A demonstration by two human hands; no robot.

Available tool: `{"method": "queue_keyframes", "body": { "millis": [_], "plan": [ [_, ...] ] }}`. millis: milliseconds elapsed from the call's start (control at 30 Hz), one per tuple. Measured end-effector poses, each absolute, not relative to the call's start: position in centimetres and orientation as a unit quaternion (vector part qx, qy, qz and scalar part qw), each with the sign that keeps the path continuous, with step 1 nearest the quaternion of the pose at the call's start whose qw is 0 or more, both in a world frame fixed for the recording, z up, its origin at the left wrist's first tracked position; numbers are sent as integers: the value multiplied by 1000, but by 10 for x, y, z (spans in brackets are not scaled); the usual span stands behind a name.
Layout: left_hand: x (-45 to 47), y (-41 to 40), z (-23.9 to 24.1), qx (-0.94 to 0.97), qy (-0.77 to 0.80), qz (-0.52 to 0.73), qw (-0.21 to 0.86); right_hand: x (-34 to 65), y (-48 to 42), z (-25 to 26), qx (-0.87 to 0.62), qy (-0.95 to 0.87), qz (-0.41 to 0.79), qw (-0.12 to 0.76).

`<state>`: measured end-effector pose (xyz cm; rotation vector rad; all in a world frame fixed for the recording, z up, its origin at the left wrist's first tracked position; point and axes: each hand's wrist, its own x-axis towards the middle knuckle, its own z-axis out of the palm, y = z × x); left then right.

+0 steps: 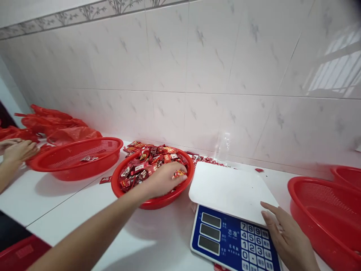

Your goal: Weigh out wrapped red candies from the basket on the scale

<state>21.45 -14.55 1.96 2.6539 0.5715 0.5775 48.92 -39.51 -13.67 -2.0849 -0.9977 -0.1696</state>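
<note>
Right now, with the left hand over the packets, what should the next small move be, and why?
Probably lift the left hand above the red basket: it seems closed around a red-and-yellow packet, sits low among the heaped packets, and the white scale platform lies just beside.
</note>
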Motion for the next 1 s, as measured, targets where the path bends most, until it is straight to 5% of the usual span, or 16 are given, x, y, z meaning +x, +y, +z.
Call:
{"method": "queue_keyframes", "body": {
  "millis": [133,533,1000],
  "plan": [
    [237,-72,25,945,304,124,-7,485,-399,-138,-815,-380,-65,432],
    [297,-22,6,928,364,-65,-39,485,-398,-137,-809,-367,-1,460],
    [277,-24,40,948,306,17,-89,483,-399,-131,-790,-388,-27,474]
  ]
}}
